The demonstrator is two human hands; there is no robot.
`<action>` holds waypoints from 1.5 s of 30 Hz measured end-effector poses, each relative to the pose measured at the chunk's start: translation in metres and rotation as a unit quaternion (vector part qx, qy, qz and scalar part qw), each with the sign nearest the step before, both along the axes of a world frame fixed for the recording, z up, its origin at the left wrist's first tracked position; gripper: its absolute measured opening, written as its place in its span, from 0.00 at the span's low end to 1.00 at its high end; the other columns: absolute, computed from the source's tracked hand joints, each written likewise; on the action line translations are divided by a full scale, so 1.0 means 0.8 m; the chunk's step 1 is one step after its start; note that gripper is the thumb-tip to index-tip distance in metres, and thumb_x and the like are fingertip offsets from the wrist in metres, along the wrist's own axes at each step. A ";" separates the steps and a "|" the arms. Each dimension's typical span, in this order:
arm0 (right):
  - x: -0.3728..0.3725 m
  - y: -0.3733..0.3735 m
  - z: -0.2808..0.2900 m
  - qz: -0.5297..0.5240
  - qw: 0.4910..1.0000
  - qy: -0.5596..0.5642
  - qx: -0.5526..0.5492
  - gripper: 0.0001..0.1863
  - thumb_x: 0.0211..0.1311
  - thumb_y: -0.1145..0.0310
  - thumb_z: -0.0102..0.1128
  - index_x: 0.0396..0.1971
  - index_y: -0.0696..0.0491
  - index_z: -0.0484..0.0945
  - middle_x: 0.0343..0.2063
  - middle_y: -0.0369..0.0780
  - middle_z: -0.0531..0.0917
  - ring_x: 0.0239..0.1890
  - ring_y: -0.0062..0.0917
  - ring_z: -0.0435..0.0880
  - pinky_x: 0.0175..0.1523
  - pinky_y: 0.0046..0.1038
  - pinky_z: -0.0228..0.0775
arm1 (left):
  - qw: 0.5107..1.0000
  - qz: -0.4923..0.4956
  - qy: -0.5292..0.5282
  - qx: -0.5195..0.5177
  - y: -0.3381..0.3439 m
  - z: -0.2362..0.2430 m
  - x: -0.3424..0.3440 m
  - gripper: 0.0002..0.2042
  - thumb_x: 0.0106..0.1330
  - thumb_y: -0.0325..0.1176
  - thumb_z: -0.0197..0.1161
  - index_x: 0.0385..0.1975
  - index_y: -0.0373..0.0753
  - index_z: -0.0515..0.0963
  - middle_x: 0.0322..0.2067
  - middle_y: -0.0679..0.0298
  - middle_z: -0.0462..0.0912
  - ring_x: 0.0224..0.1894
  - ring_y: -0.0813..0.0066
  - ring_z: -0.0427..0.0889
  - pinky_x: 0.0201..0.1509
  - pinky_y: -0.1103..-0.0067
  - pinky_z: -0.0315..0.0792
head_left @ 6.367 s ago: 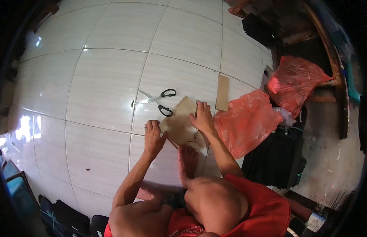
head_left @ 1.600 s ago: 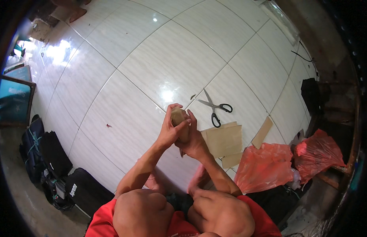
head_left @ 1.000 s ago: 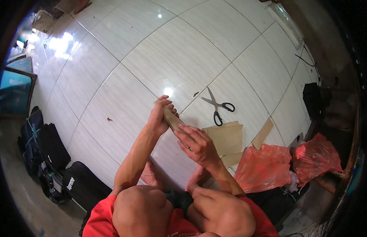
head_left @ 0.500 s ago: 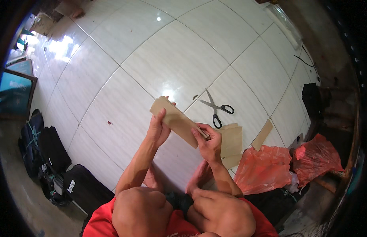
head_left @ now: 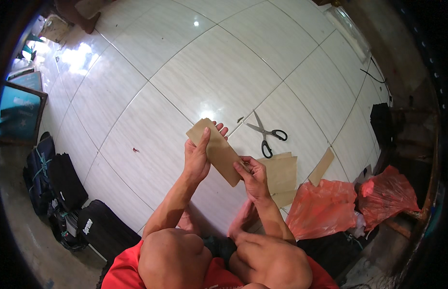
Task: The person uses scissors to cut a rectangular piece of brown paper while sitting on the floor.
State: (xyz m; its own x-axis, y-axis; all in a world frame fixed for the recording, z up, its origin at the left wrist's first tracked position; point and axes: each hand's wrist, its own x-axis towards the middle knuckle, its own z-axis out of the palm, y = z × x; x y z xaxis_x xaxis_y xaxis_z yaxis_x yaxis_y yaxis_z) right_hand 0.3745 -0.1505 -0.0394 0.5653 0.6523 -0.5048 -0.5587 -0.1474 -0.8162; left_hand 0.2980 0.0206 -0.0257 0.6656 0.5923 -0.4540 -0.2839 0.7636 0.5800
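Observation:
My left hand [head_left: 199,153] grips the upper left end of a stack of long brown paper strips [head_left: 217,150], thumb across its top, fingertips showing beyond the far edge. My right hand [head_left: 253,176] is closed on the lower right end, thumb pressed on the top strip. Black-handled scissors [head_left: 264,134] lie open on the tiled floor [head_left: 176,67], up and right of the stack. More brown paper sheets [head_left: 281,171] lie to the right, under and beyond my right hand, and a separate narrow brown strip [head_left: 322,165] rests farther right.
Orange plastic bags [head_left: 320,209] lie at the right, by a dark wooden structure. Black fabric bundles [head_left: 65,183] and leaning blue framed panels [head_left: 20,114] stand at the left. Another person's foot [head_left: 89,24] shows at the top left. A clear plastic-wrapped item [head_left: 349,33] lies at the upper right.
Earlier, both hands were bunched around a compact brown bundle; now the strips lie extended between them. In the last half second, the stack and my right hand moved slightly toward my body.

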 end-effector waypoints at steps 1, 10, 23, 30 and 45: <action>0.004 -0.001 -0.001 0.039 0.998 -0.047 -0.027 0.13 0.66 0.72 0.67 0.46 0.63 0.79 0.34 0.40 0.87 0.37 0.15 0.83 0.44 0.19 0.76 | 0.999 -0.012 0.017 0.026 0.001 -0.001 0.000 0.23 0.74 0.39 0.59 0.61 0.30 0.67 0.57 0.47 0.76 0.60 0.54 0.78 0.64 0.60 0.75; 0.019 0.032 0.050 0.227 0.942 -0.241 -0.058 0.18 0.70 0.66 0.61 0.53 0.63 0.75 0.35 0.49 0.86 0.37 0.33 0.88 0.41 0.32 0.78 | 0.977 -0.087 0.074 0.182 0.004 0.007 -0.009 0.18 0.76 0.37 0.57 0.54 0.27 0.73 0.47 0.50 0.84 0.52 0.61 0.85 0.54 0.69 0.81; 0.006 0.038 0.010 0.109 0.914 -0.384 -0.068 0.18 0.77 0.60 0.51 0.30 0.59 0.73 0.13 0.46 0.71 0.14 0.27 0.71 0.23 0.33 0.62 | 0.928 -0.145 0.202 0.276 0.015 0.006 -0.012 0.22 0.80 0.45 0.49 0.46 0.29 0.81 0.32 0.67 0.83 0.33 0.82 0.80 0.39 0.79 0.80; 0.010 0.038 0.003 0.054 0.931 -0.349 -0.094 0.16 0.77 0.61 0.49 0.38 0.59 0.76 0.20 0.51 0.78 0.21 0.45 0.78 0.28 0.34 0.68 | 0.931 -0.152 0.179 0.280 -0.008 0.000 -0.008 0.19 0.78 0.40 0.55 0.40 0.26 0.81 0.28 0.67 0.83 0.30 0.84 0.78 0.36 0.79 0.79; 0.077 0.089 0.029 -0.005 0.903 -0.411 -0.125 0.23 0.76 0.55 0.48 0.35 0.62 0.79 0.23 0.54 0.80 0.25 0.46 0.77 0.34 0.38 0.70 | 0.805 -0.250 0.217 0.492 -0.051 -0.010 -0.015 0.19 0.75 0.41 0.58 0.32 0.28 0.80 0.18 0.62 0.79 0.23 0.83 0.74 0.25 0.78 0.73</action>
